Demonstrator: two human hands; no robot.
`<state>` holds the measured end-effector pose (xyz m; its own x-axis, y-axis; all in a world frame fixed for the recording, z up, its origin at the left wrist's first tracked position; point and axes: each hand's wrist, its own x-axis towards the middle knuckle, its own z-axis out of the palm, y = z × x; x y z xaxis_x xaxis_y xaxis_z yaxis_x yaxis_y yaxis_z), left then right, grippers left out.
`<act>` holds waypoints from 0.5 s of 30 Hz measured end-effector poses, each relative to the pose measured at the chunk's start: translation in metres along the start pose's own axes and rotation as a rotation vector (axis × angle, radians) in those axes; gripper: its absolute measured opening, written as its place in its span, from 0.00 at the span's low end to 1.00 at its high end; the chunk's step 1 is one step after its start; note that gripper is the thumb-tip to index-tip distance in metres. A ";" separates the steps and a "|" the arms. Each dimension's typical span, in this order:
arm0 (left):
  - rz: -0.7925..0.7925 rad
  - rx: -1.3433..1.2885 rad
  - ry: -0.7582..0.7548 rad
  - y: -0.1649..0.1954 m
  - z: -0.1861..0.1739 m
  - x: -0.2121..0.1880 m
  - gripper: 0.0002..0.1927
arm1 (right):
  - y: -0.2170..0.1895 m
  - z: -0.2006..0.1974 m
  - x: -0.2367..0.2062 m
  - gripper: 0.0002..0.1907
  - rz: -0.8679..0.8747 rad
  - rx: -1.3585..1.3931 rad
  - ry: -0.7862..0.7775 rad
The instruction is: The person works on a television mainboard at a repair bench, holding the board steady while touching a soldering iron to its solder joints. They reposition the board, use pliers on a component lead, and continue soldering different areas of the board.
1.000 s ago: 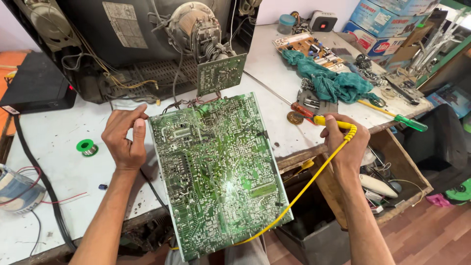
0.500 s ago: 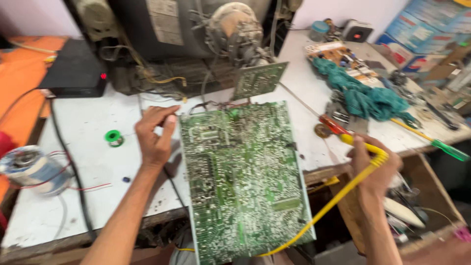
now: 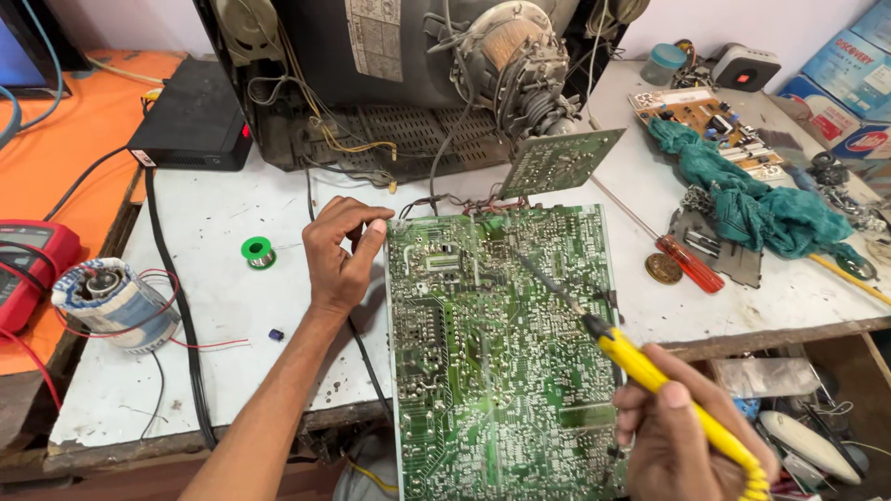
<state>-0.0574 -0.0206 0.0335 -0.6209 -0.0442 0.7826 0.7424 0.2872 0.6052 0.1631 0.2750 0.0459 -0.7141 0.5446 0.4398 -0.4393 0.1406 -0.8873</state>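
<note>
Head view: left hand [image 3: 342, 249] is gripping the edge of the circuit board [image 3: 501, 353] lying on the table [image 3: 223, 306]
Right hand [image 3: 682, 436]: clenching the soldering iron [image 3: 650, 376], tip touching the board
Progress: soldering appears underway, unfinished

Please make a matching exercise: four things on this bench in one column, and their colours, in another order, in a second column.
Things:
1. soldering iron handle
2. crumpled cloth
3. screwdriver handle
4. set-top box

Colours:
A. black
B. red
C. yellow
D. teal

Pairs: 1-C, 2-D, 3-B, 4-A
</note>
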 end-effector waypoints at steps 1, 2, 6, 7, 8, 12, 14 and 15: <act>-0.007 -0.001 -0.001 0.000 0.000 0.001 0.09 | 0.000 0.008 0.000 0.18 0.009 -0.034 -0.011; -0.016 -0.003 0.000 -0.001 0.000 0.001 0.09 | -0.001 0.015 0.001 0.17 0.023 -0.003 -0.015; -0.013 -0.019 0.002 -0.004 0.001 0.002 0.09 | -0.003 0.034 0.006 0.18 0.059 0.093 0.002; -0.002 -0.019 0.001 -0.005 0.001 0.002 0.09 | -0.002 0.037 0.007 0.18 0.063 0.112 0.017; 0.007 -0.018 0.001 -0.007 0.001 0.002 0.09 | -0.002 0.039 0.007 0.18 0.076 0.104 0.025; -0.011 -0.026 0.004 -0.011 0.003 0.003 0.10 | 0.004 0.041 0.008 0.19 0.102 0.091 0.038; -0.007 -0.032 0.004 -0.011 0.002 0.003 0.10 | 0.007 0.041 0.008 0.19 0.097 0.106 0.032; -0.009 -0.033 0.003 -0.011 0.002 0.003 0.10 | 0.009 0.041 0.008 0.18 0.094 0.120 0.029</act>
<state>-0.0682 -0.0216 0.0287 -0.6271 -0.0491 0.7774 0.7446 0.2555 0.6167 0.1309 0.2464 0.0476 -0.7397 0.5746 0.3503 -0.4346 -0.0105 -0.9006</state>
